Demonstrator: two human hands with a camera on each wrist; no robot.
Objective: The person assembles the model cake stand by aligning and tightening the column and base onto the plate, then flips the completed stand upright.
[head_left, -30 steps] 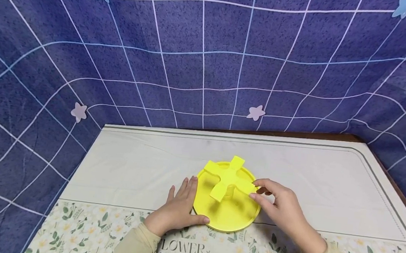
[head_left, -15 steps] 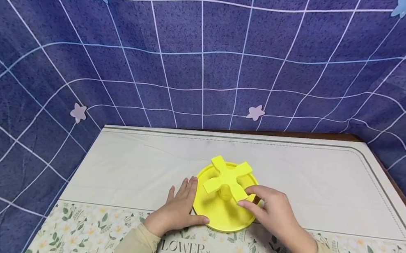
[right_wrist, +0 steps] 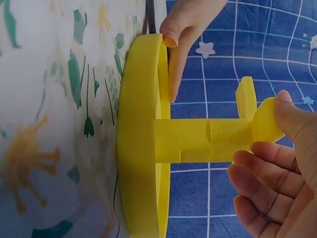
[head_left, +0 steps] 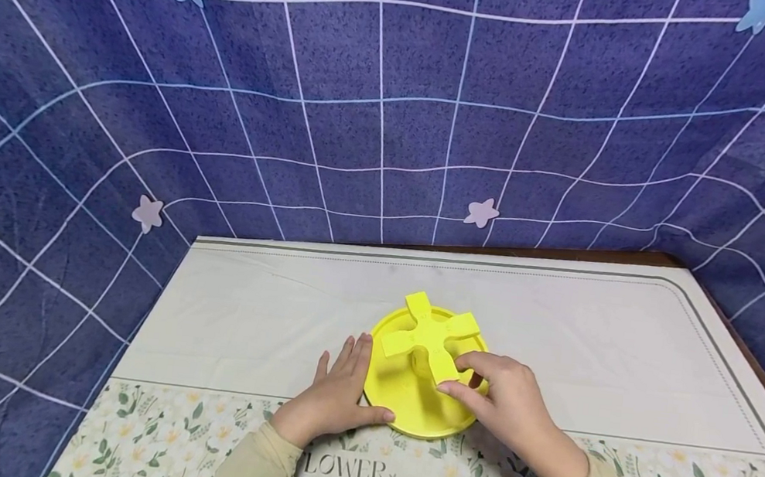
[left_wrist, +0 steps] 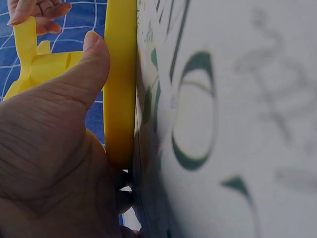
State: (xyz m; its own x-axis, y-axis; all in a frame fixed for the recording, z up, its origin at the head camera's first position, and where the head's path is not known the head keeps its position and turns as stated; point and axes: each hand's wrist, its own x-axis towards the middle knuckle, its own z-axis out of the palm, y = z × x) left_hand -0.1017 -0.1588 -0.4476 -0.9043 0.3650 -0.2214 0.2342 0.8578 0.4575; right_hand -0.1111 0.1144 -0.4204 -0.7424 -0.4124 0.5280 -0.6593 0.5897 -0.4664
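A round yellow base (head_left: pixel 400 407) with a raised rim lies on the table, and a yellow post (right_wrist: pixel 195 140) rises from it. On top of the post sits a yellow four-armed cross (head_left: pixel 430 335). My right hand (head_left: pixel 509 399) pinches the cross's near right arm between thumb and fingers; in the right wrist view the other fingers curl loosely below. My left hand (head_left: pixel 337 403) rests against the base's left side. Its fingers lie straight, and its thumb (left_wrist: pixel 94 54) touches the rim at the front.
A white tablecloth (head_left: pixel 262 319) with a flowered near part (head_left: pixel 152 432) covers the table. Beyond its brown back edge (head_left: pixel 632 258) hangs a blue curtain (head_left: pixel 337 133) with pale lines and stars.
My right hand has moved toward me and to the left, turning the cross clockwise as seen from above. My left hand and the base have stayed in place.
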